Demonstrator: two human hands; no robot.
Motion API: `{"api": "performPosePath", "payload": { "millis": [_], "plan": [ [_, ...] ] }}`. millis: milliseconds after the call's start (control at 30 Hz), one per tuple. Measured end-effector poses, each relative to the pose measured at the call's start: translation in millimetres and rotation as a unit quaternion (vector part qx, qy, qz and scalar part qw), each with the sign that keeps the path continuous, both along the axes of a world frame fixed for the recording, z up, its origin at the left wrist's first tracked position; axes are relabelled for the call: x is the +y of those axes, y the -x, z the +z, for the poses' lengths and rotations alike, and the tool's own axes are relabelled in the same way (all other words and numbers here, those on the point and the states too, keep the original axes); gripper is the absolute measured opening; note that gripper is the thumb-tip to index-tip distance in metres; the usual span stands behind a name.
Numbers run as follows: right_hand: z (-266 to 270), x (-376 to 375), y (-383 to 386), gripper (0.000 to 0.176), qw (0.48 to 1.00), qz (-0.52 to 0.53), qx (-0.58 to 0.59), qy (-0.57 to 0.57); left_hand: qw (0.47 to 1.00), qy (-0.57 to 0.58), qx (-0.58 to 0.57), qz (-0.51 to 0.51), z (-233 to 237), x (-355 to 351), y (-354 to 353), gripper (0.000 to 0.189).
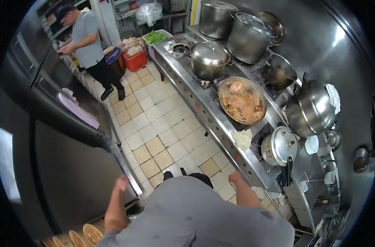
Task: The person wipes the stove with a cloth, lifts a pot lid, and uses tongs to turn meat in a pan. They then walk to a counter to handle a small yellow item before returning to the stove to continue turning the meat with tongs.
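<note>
My left hand (121, 183) hangs at my side near the metal edge of the refrigerator (72, 164). Its fingers look curled in, and I see nothing in them. On the other side, my right hand (235, 178) is close to the front of the steel stove (253, 168); its fingers are turned away and hard to make out. Nearest to it on the stove are a crumpled cloth (242, 139) and a pressure cooker (279, 146) with a black handle. Beyond the cloth, a wide pan (242, 101) holds reddish-brown food in bubbling liquid.
A lidded pot (209, 61) and large stockpots (250, 39) stand farther along the stove. Another person (86, 39) stands by the shelves at the far left. A red crate (134, 61) and a bin of greens (156, 37) sit at the back. Tiled floor (171, 123) runs between.
</note>
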State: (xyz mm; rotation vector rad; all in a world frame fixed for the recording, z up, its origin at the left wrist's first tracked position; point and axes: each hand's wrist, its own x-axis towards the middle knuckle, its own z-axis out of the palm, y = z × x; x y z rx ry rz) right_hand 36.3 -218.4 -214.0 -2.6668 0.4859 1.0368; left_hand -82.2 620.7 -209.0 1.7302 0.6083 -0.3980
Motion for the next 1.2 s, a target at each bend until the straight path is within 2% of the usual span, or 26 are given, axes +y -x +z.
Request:
{"api": "performPosePath", "payload": {
  "millis": [33,100,133,167,233,300,333,367,400,467,533,567,600,633,667,733,767,867,900,967,1000,1033,1067,1100,1133,1200],
  "plan": [
    [24.5,-0.7,22.9,0.04,1.0,-0.022,0.005,-0.002,0.984,0.171,0.003,0.054,-10.9,43.0,-60.4,0.038],
    [70.2,-5.5,71.8,0.04,0.998,-0.067,0.015,-0.004,0.998,0.034,-0.051,-0.012,80.1,19.9,-175.0,0.04],
    [45.0,-17.9,99.7,0.036,0.992,-0.119,0.026,-0.045,0.983,-0.148,-0.086,-0.069,147.8,-18.3,-230.0,0.042],
    [10.5,-25.1,130.8,0.032,0.98,-0.171,0.037,-0.09,0.985,-0.139,-0.084,-0.061,176.0,-38.8,-281.6,0.042],
    [45.9,12.3,152.0,0.024,0.881,-0.453,0.071,-0.117,0.951,-0.189,-0.198,-0.142,201.1,-82.6,-367.5,0.039],
    [53.7,43.0,161.4,0.019,0.852,-0.508,0.064,-0.113,0.941,-0.164,-0.236,-0.177,184.3,-129.0,-440.7,0.037],
    [43.0,49.2,152.5,0.019,0.853,-0.503,0.066,-0.12,0.938,-0.129,-0.263,-0.185,200.9,-170.2,-460.2,0.037],
    [29.4,52.2,148.8,0.019,0.836,-0.502,0.024,-0.222,0.932,-0.115,-0.279,-0.203,207.4,-205.5,-478.6,0.036],
    [9.1,54.6,146.0,0.021,0.845,-0.48,0.029,-0.234,0.935,-0.118,-0.244,-0.23,233.3,-245.4,-488.5,0.036],
    [-58.2,57.0,124.9,0.026,0.9,-0.389,0.056,-0.191,0.927,-0.118,-0.218,-0.282,283.9,-303.9,-512.9,0.036],
    [-111.0,70.1,100.4,0.03,0.942,-0.295,0.058,-0.147,0.885,-0.065,-0.288,-0.36,300.5,-343.0,-531.8,0.039],
    [-21.5,76.1,33.6,0.033,0.911,-0.379,0.07,-0.144,0.881,-0.054,-0.282,-0.376,308.1,-351.9,-543.1,0.039],
    [30.6,91.8,-13.6,0.031,0.884,-0.428,0.027,-0.188,0.854,-0.083,-0.325,-0.399,320.5,-357.9,-569.9,0.04],
    [51.5,95.3,-46.7,0.036,0.891,-0.4,-0.006,-0.215,0.821,-0.112,-0.372,-0.418,332.8,-365.3,-606.8,0.04],
    [68.7,94.0,-70.0,0.032,0.933,-0.297,-0.038,-0.199,0.789,-0.132,-0.427,-0.422,340.8,-372.4,-644.8,0.041],
    [123.8,111.7,-115.5,0.031,0.96,-0.231,-0.051,-0.148,0.743,-0.172,-0.485,-0.428,360.6,-391.1,-716.4,0.042],
    [150.6,118.9,-126.1,0.032,0.955,-0.248,-0.08,-0.144,0.727,-0.195,-0.499,-0.429,374.3,-405.5,-753.8,0.042],
    [196.2,160.8,-134.6,0.032,0.92,-0.331,-0.158,-0.141,0.65,-0.243,-0.587,-0.417,379.2,-444.3,-849.6,0.038],
    [209.8,168.5,-135.0,0.032,0.896,-0.373,-0.199,-0.137,0.651,-0.239,-0.586,-0.419,382.3,-450.0,-868.5,0.038],
    [222.2,188.9,-133.2,0.029,0.881,-0.402,-0.23,-0.097,0.586,-0.303,-0.523,-0.54,392.5,-461.7,-903.6,0.033],
    [244.3,204.0,-144.8,0.027,0.853,-0.445,-0.254,-0.1,0.542,-0.331,-0.525,-0.566,391.8,-465.2,-916.7,0.03],
    [240.7,212.7,-144.7,0.025,0.83,-0.461,-0.297,-0.104,0.556,-0.312,-0.533,-0.556,381.2,-467.6,-928.6,0.03],
    [260.9,226.6,-160.0,0.025,0.826,-0.476,-0.293,-0.068,0.543,-0.276,-0.537,-0.584,375.1,-468.2,-942.7,0.028],
    [270.8,239.9,-174.4,0.025,0.782,-0.517,-0.339,-0.081,0.534,-0.281,-0.549,-0.577,382.0,-467.0,-942.7,0.022],
    [278.3,249.4,-188.5,0.024,0.774,-0.516,-0.365,-0.041,0.528,-0.285,-0.554,-0.577,386.3,-458.7,-955.5,0.022],
    [337.2,276.7,-244.8,0.017,0.726,-0.57,-0.384,-0.023,0.525,-0.286,-0.515,-0.614,380.1,-474.7,-960.3,0.018]
  ]
}}
